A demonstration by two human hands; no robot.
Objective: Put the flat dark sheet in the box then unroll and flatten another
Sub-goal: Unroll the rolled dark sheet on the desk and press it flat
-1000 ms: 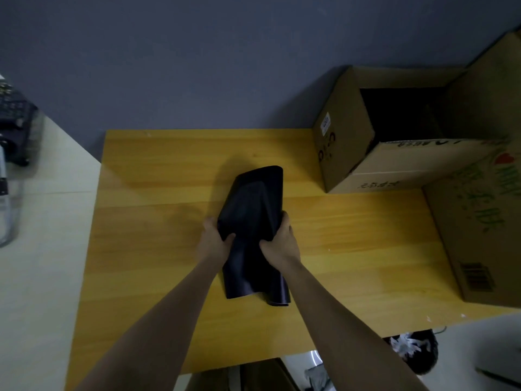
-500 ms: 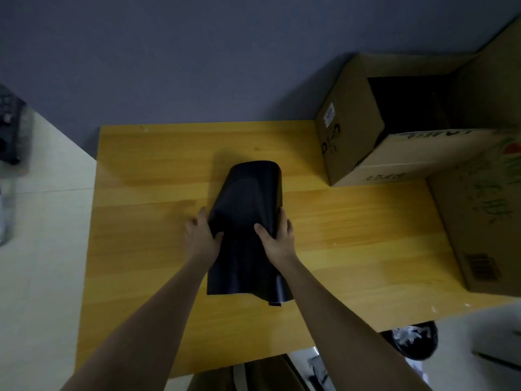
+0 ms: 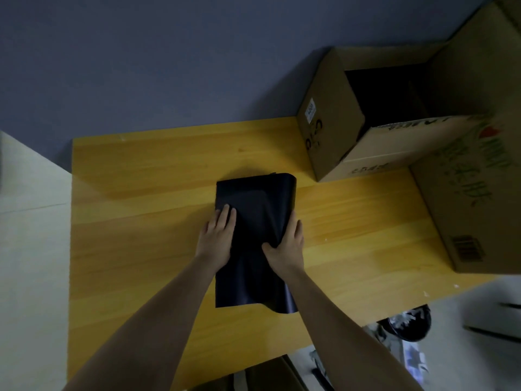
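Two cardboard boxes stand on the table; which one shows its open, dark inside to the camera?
The far cardboard box by the wall, with a white label on its side. The nearer box, with green lettering and a barcode, shows only closed outer faces.

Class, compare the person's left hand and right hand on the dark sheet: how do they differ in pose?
The left hand lies flat, palm down, fingers straight on the dark sheet; the right hand curls around the sheet's right edge, thumb on top. The left presses; the right grips. Both touch the sheet on the wooden table.
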